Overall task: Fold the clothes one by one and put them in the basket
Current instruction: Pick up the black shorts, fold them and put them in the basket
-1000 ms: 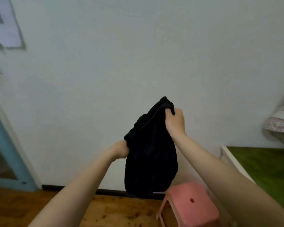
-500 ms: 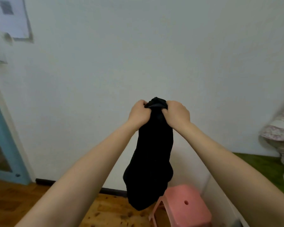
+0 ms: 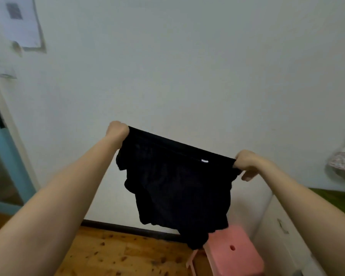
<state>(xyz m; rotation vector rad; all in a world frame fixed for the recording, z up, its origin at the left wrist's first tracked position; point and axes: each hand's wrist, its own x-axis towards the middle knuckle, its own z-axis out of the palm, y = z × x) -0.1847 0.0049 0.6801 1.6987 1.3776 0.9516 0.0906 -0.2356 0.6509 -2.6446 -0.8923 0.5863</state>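
Black fabric is hanging in the air between 2 bare hands: a black garment, seemingly a pair of shorts, is being held up by its waistband in front of the white wall. The left hand is gripping the waistband's left end with its fingers curled tightly round the cloth, and it is sitting higher than the right. The right hand is pinching the other end between thumb and forefingers, with the lower fingers loosely bent underneath. The band is running taut and slanting down to the right, and a small white label is showing just under it near the right hand. The rest of the cloth is drooping in folds, its lowest tip hanging in front of a pink stool that is standing on the wooden floor beside a white cabinet.
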